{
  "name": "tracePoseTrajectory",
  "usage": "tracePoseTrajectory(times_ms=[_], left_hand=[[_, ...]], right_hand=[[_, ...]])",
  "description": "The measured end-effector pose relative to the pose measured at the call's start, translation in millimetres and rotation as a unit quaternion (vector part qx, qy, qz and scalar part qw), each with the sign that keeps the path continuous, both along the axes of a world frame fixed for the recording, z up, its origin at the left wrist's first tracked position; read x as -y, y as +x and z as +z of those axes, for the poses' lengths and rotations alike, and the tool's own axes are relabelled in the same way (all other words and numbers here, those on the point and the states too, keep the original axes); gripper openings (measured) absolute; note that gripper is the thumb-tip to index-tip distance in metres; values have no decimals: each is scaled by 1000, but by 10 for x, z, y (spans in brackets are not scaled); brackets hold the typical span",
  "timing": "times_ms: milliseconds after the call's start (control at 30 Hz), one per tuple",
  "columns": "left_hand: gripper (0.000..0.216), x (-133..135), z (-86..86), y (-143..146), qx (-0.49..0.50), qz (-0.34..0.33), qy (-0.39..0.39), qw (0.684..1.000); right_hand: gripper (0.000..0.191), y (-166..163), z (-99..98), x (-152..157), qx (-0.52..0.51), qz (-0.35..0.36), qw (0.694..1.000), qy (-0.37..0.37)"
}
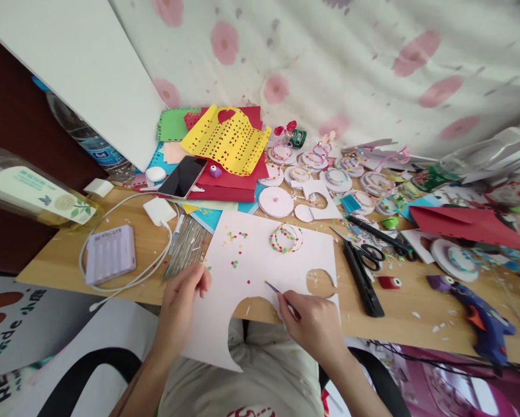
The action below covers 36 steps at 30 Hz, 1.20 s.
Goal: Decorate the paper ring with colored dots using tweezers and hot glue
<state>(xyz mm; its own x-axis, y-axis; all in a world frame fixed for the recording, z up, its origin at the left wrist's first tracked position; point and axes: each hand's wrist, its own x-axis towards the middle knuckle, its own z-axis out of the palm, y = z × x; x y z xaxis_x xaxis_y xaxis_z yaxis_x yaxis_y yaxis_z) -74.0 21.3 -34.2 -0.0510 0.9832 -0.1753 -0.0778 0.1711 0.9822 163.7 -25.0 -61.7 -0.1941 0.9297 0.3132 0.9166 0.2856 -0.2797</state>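
Observation:
A large white sheet of paper (268, 260) with round cut-outs lies in front of me and overhangs the table's near edge. My right hand (312, 321) is closed around thin, dark, pointed tweezers (273, 287); a tiny yellow bit shows at their tip, over the sheet. Near the sheet's left edge, my left hand (184, 295) has its fingers curled together, and whatever they may pinch is hidden. Small red, green and yellow paper pieces (235, 264) are scattered on the sheet. Toward its far right lies a ring dotted with the same colours (286, 238).
Decorated white discs (276, 201) crowd the back. At right lie black scissors (371, 256), a black-handled tool (364, 281) and a blue glue gun (481, 318). Thin wires (185, 246), a white cable (129, 284), a phone (184, 176) and punched yellow paper (227, 142) are left.

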Motion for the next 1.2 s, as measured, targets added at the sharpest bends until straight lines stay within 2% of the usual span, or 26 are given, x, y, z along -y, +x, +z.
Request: tracePoseTrajectory(times_ms=[200,400,567,767,867,1100,1200], left_hand=[[25,3,29,183,-68,-104,-57,991],[27,69,100,445,28,-183,-105,977],[19,88,175,439,56,-191,-101,975],[20,92,267,381,63,-193,-81,976],[21,108,291,374,63,-201,-70,975],[19,95,296,348,44,-220,-47,973],[21,100,279,346,57,-209,-53,975]], right_hand=[[29,38,146,50,-112,8,994,4],[19,-92,432,77,-164,52,985,25],[17,-143,513,116,-185,62,981,14],[24,-153,553,165,-296,10,952,-72],[29,-170,593,166,-311,9,946,-96],[31,-179,637,152,-303,17,948,-99],[31,-170,651,154,-313,11,946,-86]])
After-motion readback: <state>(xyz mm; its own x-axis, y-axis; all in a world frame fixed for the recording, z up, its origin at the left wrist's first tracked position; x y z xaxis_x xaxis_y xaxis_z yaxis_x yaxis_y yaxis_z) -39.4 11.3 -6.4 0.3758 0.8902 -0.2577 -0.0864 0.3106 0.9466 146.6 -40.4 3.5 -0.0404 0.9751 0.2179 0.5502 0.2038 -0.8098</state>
